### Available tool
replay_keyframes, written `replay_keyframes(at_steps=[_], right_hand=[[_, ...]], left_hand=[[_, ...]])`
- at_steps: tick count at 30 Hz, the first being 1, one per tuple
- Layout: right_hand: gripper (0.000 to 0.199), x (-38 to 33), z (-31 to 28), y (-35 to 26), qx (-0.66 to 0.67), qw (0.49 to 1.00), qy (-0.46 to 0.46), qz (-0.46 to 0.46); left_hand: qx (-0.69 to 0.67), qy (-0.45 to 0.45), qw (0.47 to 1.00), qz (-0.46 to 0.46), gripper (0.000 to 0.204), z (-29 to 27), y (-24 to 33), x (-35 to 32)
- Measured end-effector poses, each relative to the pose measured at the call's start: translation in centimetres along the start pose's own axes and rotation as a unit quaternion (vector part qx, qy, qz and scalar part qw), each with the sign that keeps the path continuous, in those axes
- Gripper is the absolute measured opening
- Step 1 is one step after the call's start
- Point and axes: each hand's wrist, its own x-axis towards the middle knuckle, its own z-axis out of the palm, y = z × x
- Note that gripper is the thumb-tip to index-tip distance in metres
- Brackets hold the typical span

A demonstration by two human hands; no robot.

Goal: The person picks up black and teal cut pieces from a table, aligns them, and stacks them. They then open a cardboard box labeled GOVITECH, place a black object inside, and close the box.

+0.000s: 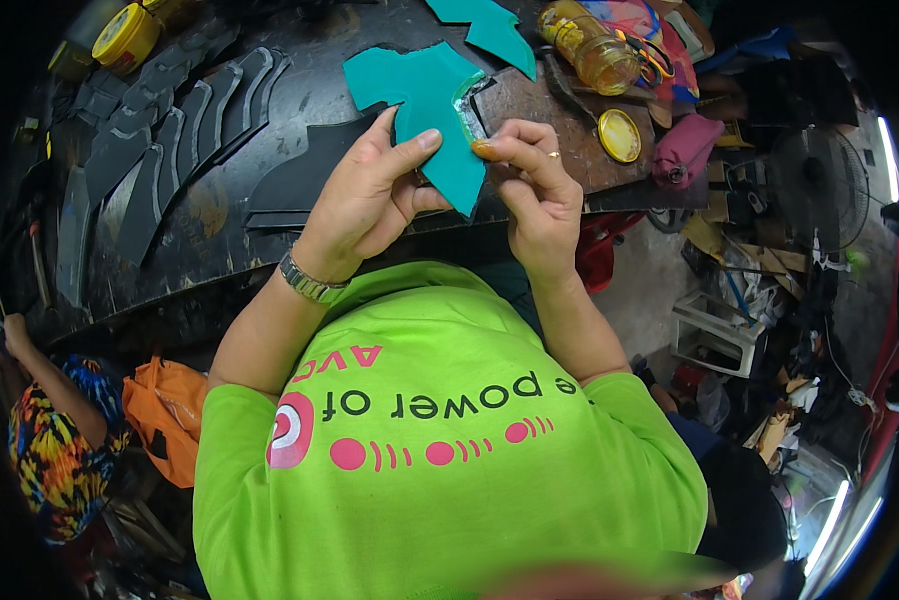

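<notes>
Nearest, the bright green shirt point(440, 490) of the person filled the lower middle of the frame. Above it, at upper centre, both hands met at the teal panel point(410, 95), which was held over the near edge of the dark table point(205, 230). The left hand point(365, 195) had a narrow grip: its thumb lay on the teal face and other fingers were behind. The right hand point(535, 180) had its fingers drawn together at the panel's right edge, one amber-coloured fingertip touching it; whether they pinched or only pressed could not be told. Just above this fingertip, a whitish strip point(463, 105) followed the curve of the edge.

The step in hand was probably the working of this border, perhaps by folding or pressing. The next move seemed to call for a steady left hold and small, even pressure along the curve.

Farther, black pieces point(195, 110) with grey borders lay at upper left. At upper right were a round yellow lid point(620, 136) and an amber jar point(607, 65); near the top edge lay another teal piece point(498, 40).
</notes>
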Motion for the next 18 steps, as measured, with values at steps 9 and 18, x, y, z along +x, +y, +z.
replay_keyframes(at_steps=[9, 18], right_hand=[[0.043, -0.6, -0.5, 0.0, -0.289, 0.931, -0.014, -0.225], [0.039, -0.2, -2.1, -0.9, -0.261, 0.929, 0.093, -0.246]], left_hand=[[0.035, 0.006, 0.999, -0.018, 0.038, -0.4, 0.9, 0.6], [0.221, 0.056, 0.974, 0.003, 0.023, -3.3, 3.8, 6.4]])
